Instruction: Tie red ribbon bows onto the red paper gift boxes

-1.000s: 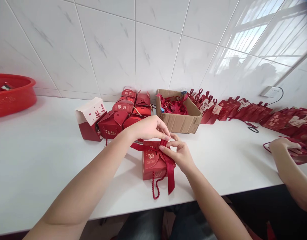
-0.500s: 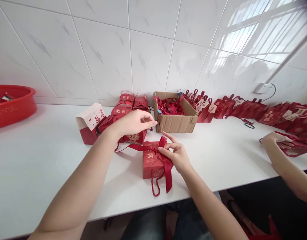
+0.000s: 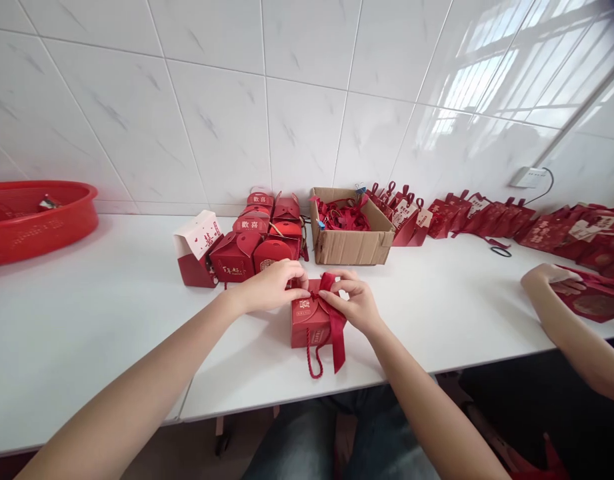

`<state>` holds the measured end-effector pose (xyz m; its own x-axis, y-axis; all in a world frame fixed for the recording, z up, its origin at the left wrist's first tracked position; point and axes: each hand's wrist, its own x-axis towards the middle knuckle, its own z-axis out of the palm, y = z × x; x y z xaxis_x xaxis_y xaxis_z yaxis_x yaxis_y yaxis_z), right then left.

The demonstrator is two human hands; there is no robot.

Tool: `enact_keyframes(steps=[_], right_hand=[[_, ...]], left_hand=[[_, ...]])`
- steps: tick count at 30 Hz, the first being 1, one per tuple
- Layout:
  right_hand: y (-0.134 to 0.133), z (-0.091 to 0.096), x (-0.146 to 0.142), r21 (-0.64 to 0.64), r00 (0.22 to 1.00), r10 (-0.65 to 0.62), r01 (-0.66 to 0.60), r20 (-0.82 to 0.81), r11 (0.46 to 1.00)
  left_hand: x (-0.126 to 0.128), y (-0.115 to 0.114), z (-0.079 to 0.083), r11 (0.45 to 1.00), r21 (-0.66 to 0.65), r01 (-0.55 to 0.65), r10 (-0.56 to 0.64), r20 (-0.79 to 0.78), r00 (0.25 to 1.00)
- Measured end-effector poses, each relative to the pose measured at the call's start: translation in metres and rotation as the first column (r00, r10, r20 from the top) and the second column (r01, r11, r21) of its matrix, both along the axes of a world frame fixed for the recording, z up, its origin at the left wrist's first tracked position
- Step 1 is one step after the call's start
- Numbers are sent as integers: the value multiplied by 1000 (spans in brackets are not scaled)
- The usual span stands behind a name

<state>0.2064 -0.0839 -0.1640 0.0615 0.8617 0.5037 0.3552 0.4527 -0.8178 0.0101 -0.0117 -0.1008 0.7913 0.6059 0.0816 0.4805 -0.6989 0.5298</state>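
A small red gift box [image 3: 308, 324] with gold lettering stands on the white table [image 3: 101, 313] in front of me. A red ribbon [image 3: 337, 330] is wrapped over it and one end hangs down its right side; a red cord loops below the box. My left hand [image 3: 273, 285] pinches the ribbon at the box's top left. My right hand [image 3: 351, 301] pinches a ribbon loop at the top right. Both hands meet over the box.
Several finished red boxes [image 3: 257, 243] cluster behind, beside a cardboard box of red ribbons [image 3: 351, 230]. Flat red boxes [image 3: 487, 217] line the wall to the right. A red basin [image 3: 37, 220] sits far left. Another person's hand [image 3: 551, 280] rests on a flat box at right.
My left hand, which had pulled away up and left with a ribbon end, has come back down to the box top. The ribbon is drawn in tighter.
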Motion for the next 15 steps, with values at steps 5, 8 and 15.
enact_keyframes(steps=[5, 8, 15], right_hand=[[4, 4, 11, -31, 964, 238, -236, 115, 971], [6, 7, 17, -78, 929, 325, -316, 176, 946], [5, 15, 12, -173, 949, 278, -252, 147, 952]], left_hand=[[3, -6, -2, 997, 72, -37, 37, 2, 999], [2, -7, -4, 995, 88, -47, 47, -2, 999], [-6, 0, -6, 998, 52, -40, 40, 9, 999]])
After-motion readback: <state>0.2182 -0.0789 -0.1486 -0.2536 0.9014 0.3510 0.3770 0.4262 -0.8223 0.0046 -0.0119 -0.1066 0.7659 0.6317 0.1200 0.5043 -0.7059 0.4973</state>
